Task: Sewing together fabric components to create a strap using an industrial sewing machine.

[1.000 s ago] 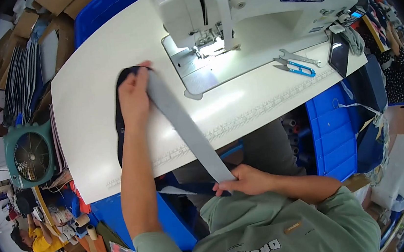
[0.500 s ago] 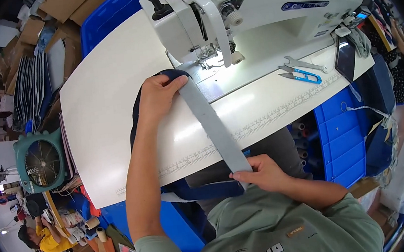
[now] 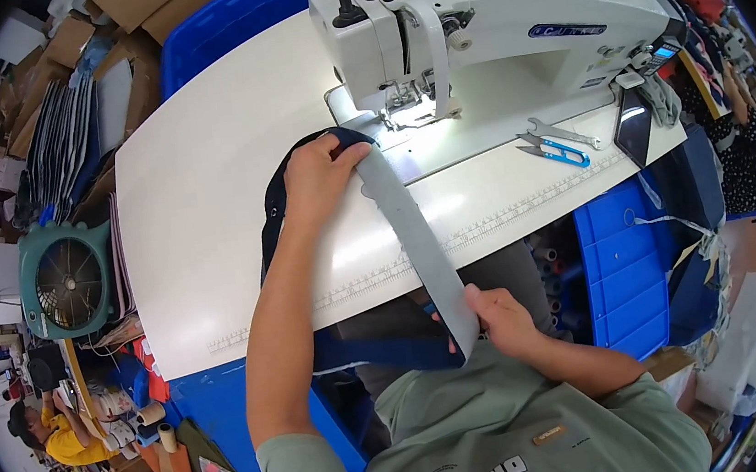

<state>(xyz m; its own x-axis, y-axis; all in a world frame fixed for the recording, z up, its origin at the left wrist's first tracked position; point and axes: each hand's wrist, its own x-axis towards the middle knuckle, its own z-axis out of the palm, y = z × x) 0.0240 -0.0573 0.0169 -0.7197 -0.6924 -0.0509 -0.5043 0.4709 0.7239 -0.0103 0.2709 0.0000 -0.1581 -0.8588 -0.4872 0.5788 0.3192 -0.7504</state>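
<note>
A long fabric strip (image 3: 408, 219), grey on one face and navy on the other, runs slantwise over the front of a white sewing table and bends into a loop past its front edge. My left hand (image 3: 321, 176) pinches its upper end between thumb and fingers, just in front of the needle area of a white sewing machine (image 3: 503, 25). Near my lap, my right hand (image 3: 502, 317) grips the lower stretch, thumb at the edge and fingertips showing behind it. The navy part curves out from under my left hand and partly hides behind my left forearm.
Blue-handled thread snips (image 3: 558, 154), a wrench (image 3: 565, 133) and a dark phone (image 3: 633, 128) lie right of the machine's front. A ruler scale (image 3: 522, 205) follows the table's front edge. Blue crates (image 3: 621, 270) stand below; a green fan (image 3: 68, 282) stands left.
My right hand has shifted its hold slightly up and right, its fingers now behind the strip. The strip's lower part has turned. My left hand keeps its pinch; the whole view has shifted a little.
</note>
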